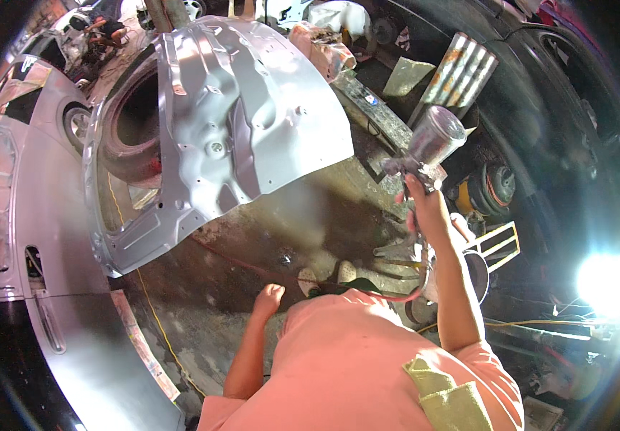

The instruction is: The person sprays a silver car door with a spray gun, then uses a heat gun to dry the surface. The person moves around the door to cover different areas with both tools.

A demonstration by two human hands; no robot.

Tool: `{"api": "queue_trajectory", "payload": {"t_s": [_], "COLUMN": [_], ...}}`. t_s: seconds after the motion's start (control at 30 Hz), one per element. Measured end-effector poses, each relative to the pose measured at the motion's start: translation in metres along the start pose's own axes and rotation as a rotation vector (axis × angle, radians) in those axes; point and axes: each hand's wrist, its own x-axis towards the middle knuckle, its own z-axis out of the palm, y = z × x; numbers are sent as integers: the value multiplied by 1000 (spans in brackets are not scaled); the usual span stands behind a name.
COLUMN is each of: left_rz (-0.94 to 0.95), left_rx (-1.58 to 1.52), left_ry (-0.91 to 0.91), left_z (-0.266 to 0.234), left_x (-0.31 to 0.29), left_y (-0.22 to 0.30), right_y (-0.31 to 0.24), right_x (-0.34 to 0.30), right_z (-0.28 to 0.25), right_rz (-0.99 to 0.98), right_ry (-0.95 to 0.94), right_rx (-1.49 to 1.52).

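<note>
My right hand (425,201) is wrapped round the handle of a spray gun (432,144), with its metal cup on top. A red hose (416,293) hangs below the gun and runs across in front of me. Left of the gun and apart from it stands a silver-grey, door-like car panel (274,122) with pressed hollows, small holes and a window opening. My left hand (270,298) is curled into a loose fist near my waist, below the panel's lower edge, and nothing shows in it.
A silver car (66,215), partly masked with paper, stands at the left. A dark car body (540,93) fills the right side. A bright lamp (615,284) glares at the lower right. A yellow cord (153,309) crosses the floor. A tyre (137,154) shows behind the panel's opening.
</note>
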Motion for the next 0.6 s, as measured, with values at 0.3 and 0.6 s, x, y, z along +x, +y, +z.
{"api": "queue_trajectory", "payload": {"t_s": [0.3, 0.6], "left_rz": [-301, -396], "left_rx": [-212, -253], "left_ry": [-134, -129], "left_z": [43, 92], "left_x": [-54, -67], "left_y": [-100, -87], "right_y": [28, -23], "right_x": [96, 61], "right_z": [1, 20], "right_rz": [41, 58], "right_ry": [19, -200], "right_rx": [-136, -205]}}
